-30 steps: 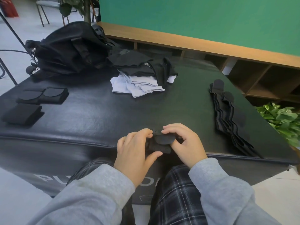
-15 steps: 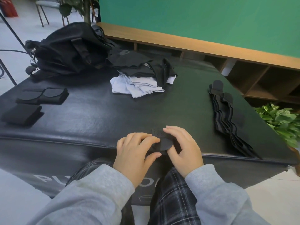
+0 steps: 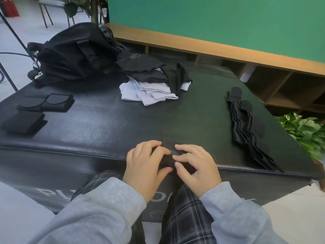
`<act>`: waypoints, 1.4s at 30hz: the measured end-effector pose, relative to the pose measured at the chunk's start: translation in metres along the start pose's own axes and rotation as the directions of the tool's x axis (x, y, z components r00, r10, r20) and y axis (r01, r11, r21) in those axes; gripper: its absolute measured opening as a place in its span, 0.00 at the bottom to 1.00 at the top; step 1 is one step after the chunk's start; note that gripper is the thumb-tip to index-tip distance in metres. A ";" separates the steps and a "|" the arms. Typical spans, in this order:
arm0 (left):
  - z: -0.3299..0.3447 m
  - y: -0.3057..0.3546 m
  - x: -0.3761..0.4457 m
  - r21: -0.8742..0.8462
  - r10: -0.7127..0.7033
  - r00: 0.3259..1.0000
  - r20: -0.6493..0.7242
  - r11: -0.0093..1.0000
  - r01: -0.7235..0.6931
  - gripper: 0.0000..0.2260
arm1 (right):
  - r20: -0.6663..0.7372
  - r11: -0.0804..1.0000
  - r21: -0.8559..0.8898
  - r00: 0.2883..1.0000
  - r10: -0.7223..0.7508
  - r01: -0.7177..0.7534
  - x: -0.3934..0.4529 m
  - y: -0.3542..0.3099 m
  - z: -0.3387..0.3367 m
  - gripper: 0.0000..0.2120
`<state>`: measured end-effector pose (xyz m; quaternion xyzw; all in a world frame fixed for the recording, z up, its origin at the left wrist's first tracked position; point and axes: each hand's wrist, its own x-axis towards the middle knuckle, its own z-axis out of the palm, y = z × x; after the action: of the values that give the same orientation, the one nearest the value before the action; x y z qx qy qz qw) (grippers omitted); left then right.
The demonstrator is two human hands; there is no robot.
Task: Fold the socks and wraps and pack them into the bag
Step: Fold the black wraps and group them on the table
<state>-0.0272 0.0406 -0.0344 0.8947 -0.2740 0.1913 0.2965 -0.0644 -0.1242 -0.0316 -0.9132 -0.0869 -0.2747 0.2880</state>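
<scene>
At the near edge of the black padded table (image 3: 105, 127), both hands work a small black wrap (image 3: 168, 142), folded into a thick wad with a perforated end sticking out behind the fingers. My left hand (image 3: 146, 166) grips its left side with curled fingers and thumb underneath. My right hand (image 3: 197, 166) pinches its right side, fingers bent over the top. A black bag (image 3: 70, 53) lies at the far left. White socks (image 3: 147, 93) and black socks (image 3: 151, 71) are heaped beside it. Unfolded black wraps (image 3: 246, 124) stretch along the right.
Two folded black wraps sit at the left edge: one with round tabs (image 3: 47, 102), one plain (image 3: 22, 121). A wooden shelf (image 3: 263, 80) runs behind the table under a green wall. A leafy plant (image 3: 304, 132) stands at the right. My plaid-trousered knees are under the table edge.
The wrap's rounded tab has been rolled under and its perforated end now shows on top. Both hands shifted slightly along the wad, staying at the table's near edge.
</scene>
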 end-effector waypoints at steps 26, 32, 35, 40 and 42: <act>-0.075 -0.098 0.006 0.230 -0.331 0.944 0.012 0.919 0.320 0.08 | 0.546 0.923 -0.383 0.813 0.202 0.029 0.055 -0.080 0.052 0.38; -0.073 -0.091 0.015 0.194 -0.188 0.972 -0.143 0.958 0.213 0.13 | 0.522 0.899 -0.427 0.837 0.162 0.093 0.054 -0.077 0.058 0.40; -0.072 -0.091 0.031 0.255 -0.197 0.979 -0.058 0.945 0.205 0.16 | 0.517 0.896 -0.431 0.844 0.147 0.107 0.053 -0.076 0.058 0.40; -0.070 -0.098 0.055 0.372 -0.301 0.940 0.160 0.901 0.225 0.16 | 0.527 0.897 -0.427 0.838 0.141 0.118 0.053 -0.078 0.054 0.37; -0.073 -0.103 0.057 0.375 -0.331 0.926 0.181 0.894 0.246 0.16 | 0.527 0.898 -0.424 0.838 0.143 0.114 0.053 -0.078 0.054 0.37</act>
<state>0.0660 0.1352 0.0051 0.9799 -0.1330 0.0804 0.1248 -0.0205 -0.0292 -0.0018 -0.9947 -0.0941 -0.0133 0.0400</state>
